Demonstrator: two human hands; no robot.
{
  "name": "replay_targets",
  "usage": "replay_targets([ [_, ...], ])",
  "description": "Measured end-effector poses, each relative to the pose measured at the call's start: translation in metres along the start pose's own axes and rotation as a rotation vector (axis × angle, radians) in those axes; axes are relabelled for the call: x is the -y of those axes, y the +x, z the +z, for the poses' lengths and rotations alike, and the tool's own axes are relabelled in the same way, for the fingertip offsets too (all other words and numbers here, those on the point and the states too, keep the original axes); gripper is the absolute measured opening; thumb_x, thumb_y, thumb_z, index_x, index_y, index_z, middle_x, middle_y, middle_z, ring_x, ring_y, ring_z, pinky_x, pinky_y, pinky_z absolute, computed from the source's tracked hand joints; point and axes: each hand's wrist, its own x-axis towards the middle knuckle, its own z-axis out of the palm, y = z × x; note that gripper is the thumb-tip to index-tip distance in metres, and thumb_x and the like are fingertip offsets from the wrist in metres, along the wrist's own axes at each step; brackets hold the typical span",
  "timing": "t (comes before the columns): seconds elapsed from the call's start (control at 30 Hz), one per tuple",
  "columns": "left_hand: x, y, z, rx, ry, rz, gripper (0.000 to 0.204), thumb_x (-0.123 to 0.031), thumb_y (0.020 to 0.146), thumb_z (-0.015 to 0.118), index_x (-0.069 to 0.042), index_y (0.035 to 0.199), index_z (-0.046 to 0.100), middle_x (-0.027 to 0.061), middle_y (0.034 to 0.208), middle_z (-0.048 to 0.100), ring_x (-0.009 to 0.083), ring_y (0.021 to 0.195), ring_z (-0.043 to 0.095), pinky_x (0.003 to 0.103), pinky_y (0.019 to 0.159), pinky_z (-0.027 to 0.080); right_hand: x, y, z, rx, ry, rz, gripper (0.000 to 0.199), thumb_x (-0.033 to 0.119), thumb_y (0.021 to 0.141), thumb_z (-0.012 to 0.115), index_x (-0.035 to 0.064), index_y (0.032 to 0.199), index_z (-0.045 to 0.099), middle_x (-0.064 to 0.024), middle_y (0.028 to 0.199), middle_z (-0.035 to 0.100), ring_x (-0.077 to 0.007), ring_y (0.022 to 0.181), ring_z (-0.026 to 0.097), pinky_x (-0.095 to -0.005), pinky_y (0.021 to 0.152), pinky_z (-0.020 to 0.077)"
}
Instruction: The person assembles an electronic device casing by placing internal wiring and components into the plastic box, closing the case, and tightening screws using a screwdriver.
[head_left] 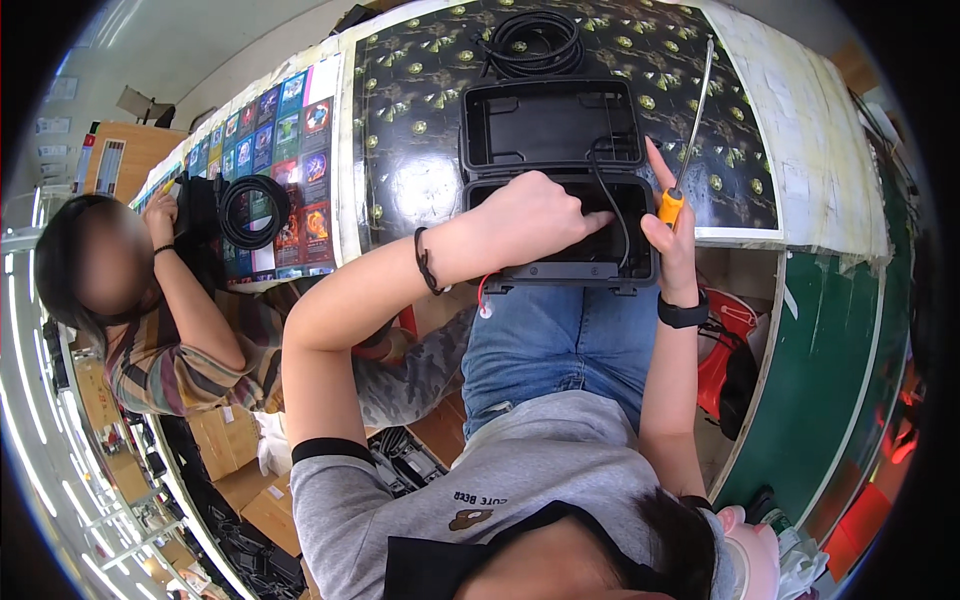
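A black plastic case (pixel 553 84) stands with its lid raised at the table's near edge, over my lap. My left hand (pixel 540 218) reaches into its lower half, the index finger stretched out against the inside; its other fingers are partly hidden. A black cable (pixel 610 190) bends from the lid down into the case. My right hand (pixel 676 245) holds a screwdriver (pixel 671 207) by its orange handle, the long shaft pointing up and away, while its fingers rest along the case's right side. A red wire (pixel 482 292) with a white end hangs at the front left.
A coiled black cable (pixel 535 45) lies behind the case on the dark patterned mat (pixel 410 130). To the left, a co-worker (pixel 190 330) sits by another coiled cable (pixel 253 212) and a black item. A green panel (pixel 800 380) borders my right side. Cardboard boxes (pixel 222 440) stand lower left.
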Motion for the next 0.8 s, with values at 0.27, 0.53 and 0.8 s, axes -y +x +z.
replay_targets([
  [0.27, 0.004, 0.001, 0.006, -0.033, -0.016, 0.014, 0.036, -0.016, 0.085, 0.058, -0.019, 0.120, 0.067, 0.0036, 0.060, 0.062, 0.0207, 0.057, 0.067, 0.032, 0.049, 0.051, 0.001, 0.001, -0.003, 0.025, -0.052, 0.016, 0.085, 0.035, 0.078, 0.068, 0.0038, 0.150, 0.035, 0.0061, 0.080, 0.054, -0.0020, 0.063, 0.038, -0.0196, 0.056, 0.0279],
  [0.53, 0.006, -0.006, 0.000, -0.336, 0.106, 0.013, 0.007, -0.014, 0.076, 0.061, -0.012, 0.075, 0.055, 0.0001, 0.059, 0.058, 0.0176, 0.056, 0.066, 0.030, 0.042, 0.048, 0.000, -0.001, -0.005, -0.005, -0.112, 0.002, 0.084, 0.036, 0.077, 0.067, 0.0055, 0.149, 0.037, 0.0094, 0.071, 0.038, -0.0027, 0.062, 0.032, -0.0210, 0.056, 0.0230],
  [0.8, 0.024, -0.029, -0.034, -0.633, -0.060, -0.096, 0.011, -0.020, 0.073, 0.077, -0.015, 0.083, 0.074, -0.0015, 0.078, 0.071, 0.0150, 0.065, 0.067, 0.026, 0.053, 0.051, 0.001, -0.001, -0.003, 0.029, -0.042, 0.016, 0.084, 0.033, 0.078, 0.067, 0.0043, 0.150, 0.035, 0.0092, 0.073, 0.042, -0.0016, 0.061, 0.032, -0.0196, 0.055, 0.0238],
])
